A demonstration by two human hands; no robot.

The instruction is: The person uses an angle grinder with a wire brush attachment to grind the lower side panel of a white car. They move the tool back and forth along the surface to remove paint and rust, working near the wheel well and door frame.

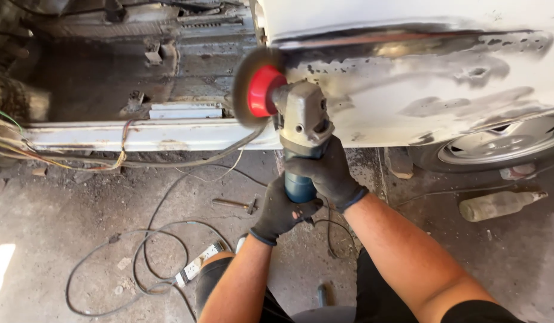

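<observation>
Gripping: both gloved hands wrap the grinder at frame centre; the right hand clamps the body just behind the head, the left hand closes round the blue rear grip below it.
Brush: the wire wheel with its red hub sits against the car panel, upper right, where paint is stripped to bare metal.
Risk: I judge the wheel could snag the panel edge and kick back, or catch the cable looped on the floor lower left.
Nearby: a power strip and a hammer on the concrete.
Containers: a dusty bottle lies right; contents cannot be told.
</observation>
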